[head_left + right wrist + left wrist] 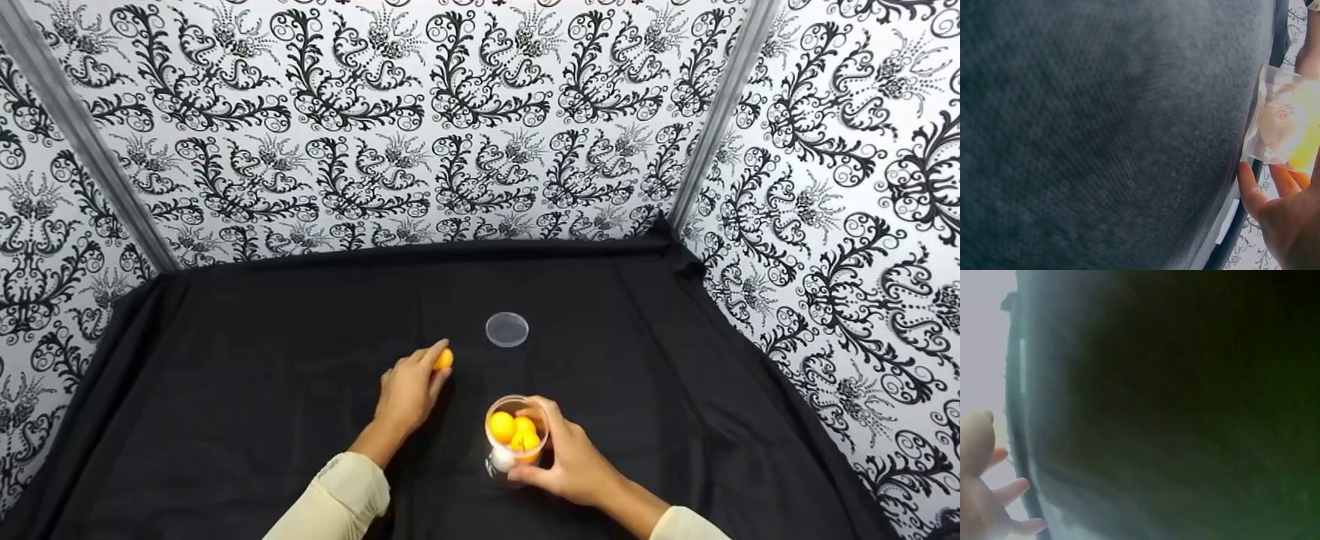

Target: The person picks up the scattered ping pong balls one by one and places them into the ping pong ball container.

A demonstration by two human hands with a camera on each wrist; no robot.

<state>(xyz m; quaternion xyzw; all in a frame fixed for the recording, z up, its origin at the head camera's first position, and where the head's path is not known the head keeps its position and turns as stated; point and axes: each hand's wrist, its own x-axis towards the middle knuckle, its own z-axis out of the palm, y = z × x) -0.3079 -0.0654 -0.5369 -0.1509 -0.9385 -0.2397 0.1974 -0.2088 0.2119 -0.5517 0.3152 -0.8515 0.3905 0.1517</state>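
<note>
My left hand (pixel 409 388) pinches an orange ping-pong ball (pixel 445 359) between thumb and fingers, low over the black cloth. In the left wrist view only part of that hand (pixel 982 489) shows, and the ball is hidden. With my right hand (pixel 576 459) I grip a clear plastic jar (pixel 517 397) round its right side, its open mouth facing up. Inside are several orange balls (pixel 502 426) and a white ball (pixel 500 457) lower down; the right wrist view shows red print on this white ball (pixel 1280 125).
A round clear lid (pixel 507 330) lies flat on the black cloth (pixel 300 360), beyond the jar and right of the left hand. Patterned black-and-white walls (pixel 390 120) stand behind and at both sides of the cloth-covered table.
</note>
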